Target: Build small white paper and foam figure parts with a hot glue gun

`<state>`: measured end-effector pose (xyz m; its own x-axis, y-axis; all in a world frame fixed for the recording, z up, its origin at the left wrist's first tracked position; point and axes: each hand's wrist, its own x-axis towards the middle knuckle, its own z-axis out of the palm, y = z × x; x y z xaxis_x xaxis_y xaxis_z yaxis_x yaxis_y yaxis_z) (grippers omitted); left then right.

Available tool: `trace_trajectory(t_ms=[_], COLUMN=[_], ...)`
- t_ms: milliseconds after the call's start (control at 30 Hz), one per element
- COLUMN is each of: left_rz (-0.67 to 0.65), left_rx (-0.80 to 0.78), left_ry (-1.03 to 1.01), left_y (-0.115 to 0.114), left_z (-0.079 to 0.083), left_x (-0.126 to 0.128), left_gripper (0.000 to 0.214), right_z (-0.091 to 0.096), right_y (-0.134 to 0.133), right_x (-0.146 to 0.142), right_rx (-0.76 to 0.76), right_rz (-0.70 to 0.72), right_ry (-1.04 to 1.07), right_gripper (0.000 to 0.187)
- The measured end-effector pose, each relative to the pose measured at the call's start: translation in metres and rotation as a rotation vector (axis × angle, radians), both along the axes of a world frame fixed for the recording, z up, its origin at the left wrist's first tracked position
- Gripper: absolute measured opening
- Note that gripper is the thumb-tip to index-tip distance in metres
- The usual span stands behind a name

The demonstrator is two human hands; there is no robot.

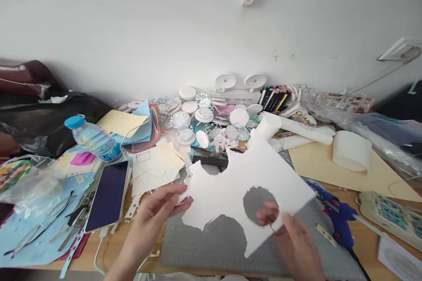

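A white sheet (227, 189), perhaps foam or card, is held up above the grey cutting mat (198, 250). Round bites are cut from its edges, and one round hole passes through its right half. My left hand (165, 210) pinches the ragged left edge between thumb and fingers. At the lower right edge, my right hand (293, 237) grips the sheet, thumb in front, with its fingertips showing through the hole. A dark black object (211, 160) lies behind the sheet, partly covered by it.
On the left are a water bottle (95, 138), a phone (108, 195) and glasses (39, 224). White discs (239, 117) and markers (277, 99) crowd the back. To the right lie a blue glue gun (343, 221), a white roll (351, 151) and a power strip (392, 215).
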<state>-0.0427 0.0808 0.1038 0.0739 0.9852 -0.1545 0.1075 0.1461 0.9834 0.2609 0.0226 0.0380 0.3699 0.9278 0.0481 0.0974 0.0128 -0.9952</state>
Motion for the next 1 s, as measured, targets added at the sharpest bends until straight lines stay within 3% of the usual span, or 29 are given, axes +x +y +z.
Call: trace_trajectory(t_ms=[67, 133, 200, 267, 333, 500, 667, 1000], left_rz=[0.023, 0.223, 0.415, 0.509, 0.554, 0.566, 0.525, 0.588], left_rx=[0.07, 0.209, 0.303, 0.272, 0.194, 0.048, 0.049, 0.04], left_ry=[0.167, 0.482, 0.93, 1.277, 1.421, 1.441, 1.441, 1.384], left_y=[0.0, 0.005, 0.011, 0.016, 0.022, 0.035, 0.04, 0.039], left_z=[-0.008, -0.016, -0.026, -0.034, -0.039, -0.037, -0.033, -0.033], left_x=[-0.016, -0.043, -0.072, -0.093, -0.104, -0.105, -0.106, -0.098], left_gripper=[0.036, 0.041, 0.05, 0.065, 0.075, 0.079, 0.076, 0.074], right_z=[0.001, 0.002, 0.0, -0.001, -0.002, -0.004, -0.008, -0.005], right_y=[-0.005, -0.01, -0.013, -0.014, -0.015, -0.014, -0.017, -0.014], right_x=[0.008, 0.019, 0.03, 0.037, 0.039, 0.032, 0.034, 0.03], right_rx=[-0.027, -0.03, -0.05, -0.092, -0.117, -0.074, -0.069, -0.076], right_rz=[-0.077, -0.202, -0.326, -0.399, -0.424, -0.352, -0.335, -0.315], right_ry=[0.124, 0.302, 0.413, 0.468, 0.493, 0.482, 0.436, 0.477], right_gripper=[0.034, 0.029, 0.026, 0.024, 0.025, 0.029, 0.025, 0.029])
